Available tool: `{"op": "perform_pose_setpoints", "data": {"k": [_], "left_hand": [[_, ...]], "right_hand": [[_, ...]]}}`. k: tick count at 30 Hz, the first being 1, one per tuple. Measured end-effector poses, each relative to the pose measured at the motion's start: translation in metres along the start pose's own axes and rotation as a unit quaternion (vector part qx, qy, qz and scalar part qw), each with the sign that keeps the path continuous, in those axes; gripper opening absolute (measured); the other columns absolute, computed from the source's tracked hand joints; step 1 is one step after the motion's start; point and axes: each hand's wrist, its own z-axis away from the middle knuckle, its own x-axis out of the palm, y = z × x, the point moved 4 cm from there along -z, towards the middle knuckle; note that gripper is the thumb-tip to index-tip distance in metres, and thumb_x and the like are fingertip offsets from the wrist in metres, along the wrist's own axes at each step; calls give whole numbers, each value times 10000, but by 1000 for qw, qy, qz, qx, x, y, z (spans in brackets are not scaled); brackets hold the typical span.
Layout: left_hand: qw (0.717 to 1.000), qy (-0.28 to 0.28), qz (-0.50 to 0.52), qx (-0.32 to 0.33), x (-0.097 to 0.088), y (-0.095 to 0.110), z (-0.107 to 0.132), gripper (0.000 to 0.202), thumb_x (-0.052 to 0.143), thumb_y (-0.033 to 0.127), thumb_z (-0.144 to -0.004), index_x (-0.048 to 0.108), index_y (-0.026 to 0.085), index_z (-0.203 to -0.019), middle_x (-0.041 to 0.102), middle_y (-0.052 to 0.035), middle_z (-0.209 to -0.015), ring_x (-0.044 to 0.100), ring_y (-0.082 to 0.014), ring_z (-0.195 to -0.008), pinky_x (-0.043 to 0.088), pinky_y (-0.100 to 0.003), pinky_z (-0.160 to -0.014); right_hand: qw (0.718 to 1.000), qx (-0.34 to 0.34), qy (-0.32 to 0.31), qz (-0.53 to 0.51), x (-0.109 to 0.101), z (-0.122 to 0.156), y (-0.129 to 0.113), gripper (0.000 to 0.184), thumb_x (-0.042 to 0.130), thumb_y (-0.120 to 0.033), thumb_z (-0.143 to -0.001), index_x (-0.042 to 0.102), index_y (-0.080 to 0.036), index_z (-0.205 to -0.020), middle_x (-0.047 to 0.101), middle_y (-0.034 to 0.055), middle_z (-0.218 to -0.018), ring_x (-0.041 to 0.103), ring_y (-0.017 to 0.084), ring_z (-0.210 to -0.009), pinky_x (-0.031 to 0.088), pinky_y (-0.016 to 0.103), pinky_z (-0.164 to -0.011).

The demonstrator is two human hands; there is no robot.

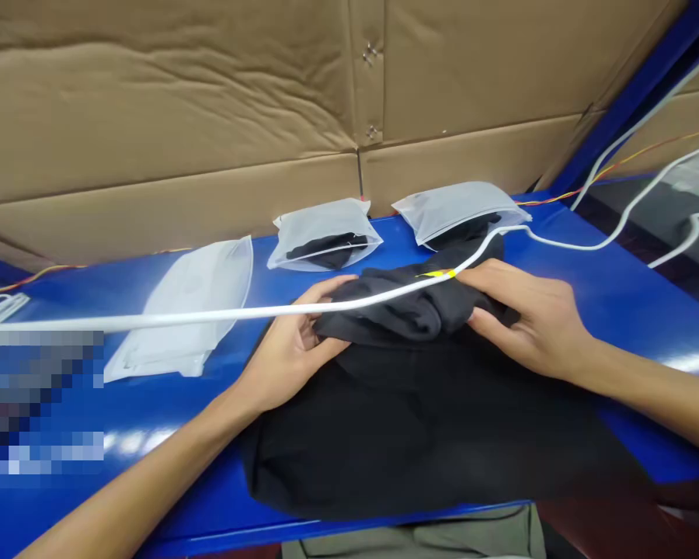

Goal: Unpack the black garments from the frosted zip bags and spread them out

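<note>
A black garment [419, 435] lies spread on the blue table [617, 287], its far end rolled into a thick fold [408, 307]. My left hand [288, 349] grips the left end of that roll, thumb on top and fingers curled under. At the roll's right end my right hand [527, 318] holds the fabric with fingers pressed against it. A white cable [210, 316] with a yellow mark runs across the roll just in front of both hands.
A stack of empty frosted bags [186, 310] lies at left. Two bags with dark cloth inside, one [326, 233] at centre and one [457, 210] to its right, sit by the cardboard wall [210, 116]. More white cables [634, 202] trail off at right.
</note>
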Motion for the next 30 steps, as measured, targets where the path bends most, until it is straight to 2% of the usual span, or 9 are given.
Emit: {"op": "perform_pose_setpoints", "data": {"k": [4,9,13,16,18,21,25,27,30], "left_hand": [[990,41,133,-31,-3,1,-1,591,883,381,-829,717,257,-1382,740,-79,-1386,705,-327,-1280,613,-351,-1036],[965,63,234,-100,-5,-4,-2,590,926,334,-732,763,255,-1293,820,-64,-1182,779,-316,-1117,668,-323,-876],[960,100,230,-123,-10,-6,-4,430,912,345,-769,798,249,-1172,837,-48,-1114,798,-263,-1045,660,-259,-819],[960,99,230,-125,-10,-7,-4,389,889,379,-808,803,252,-1165,833,-41,-1136,794,-241,-1050,654,-255,-863],[958,107,227,-139,-11,-9,-4,361,859,400,-842,798,251,-1165,830,-39,-1130,794,-237,-1038,656,-259,-852],[953,118,225,-166,-11,-11,-3,454,857,378,-834,758,255,-1260,825,-44,-1089,798,-244,-981,656,-264,-772],[958,85,224,-156,-10,-6,-2,804,901,249,-734,624,338,-1484,814,-16,-1079,791,-224,-904,645,-262,-745],[959,68,232,-148,-10,-2,-1,879,868,221,-726,570,361,-1541,811,1,-1041,781,-209,-857,647,-272,-758],[953,72,249,-157,-11,0,0,792,741,271,-798,558,330,-1566,786,11,-871,760,-202,-764,643,-297,-730]], "right_hand": [[1000,6,-11,-15,1,1,1,304,598,-291,-1065,684,-240,-1352,812,83,-1184,790,257,-1008,645,353,-867],[987,118,-43,-100,4,1,6,366,646,-347,-1032,678,-272,-1389,820,49,-1205,815,240,-928,669,316,-782],[933,221,-75,-274,12,1,10,472,687,-358,-1021,599,-309,-1482,828,12,-1119,817,205,-892,669,261,-686],[887,265,-96,-365,18,0,13,378,703,-390,-1013,668,-293,-1377,826,20,-1113,816,225,-949,682,287,-730],[850,303,-137,-408,23,1,16,355,689,-438,-1018,688,-256,-1323,832,34,-1012,816,231,-824,676,303,-661],[797,385,-184,-426,29,9,22,512,658,-485,-1029,594,-201,-1451,785,15,-749,766,228,-597,623,299,-519],[771,428,-147,-449,30,13,29,747,671,-389,-1020,329,-251,-1670,797,16,-831,778,239,-626,641,321,-495],[754,425,-131,-484,30,11,31,726,674,-334,-1016,349,-278,-1663,814,39,-937,792,237,-673,662,327,-499],[742,419,-133,-506,31,10,31,589,652,-337,-1032,473,-270,-1590,816,46,-987,777,209,-641,683,328,-527]]}}
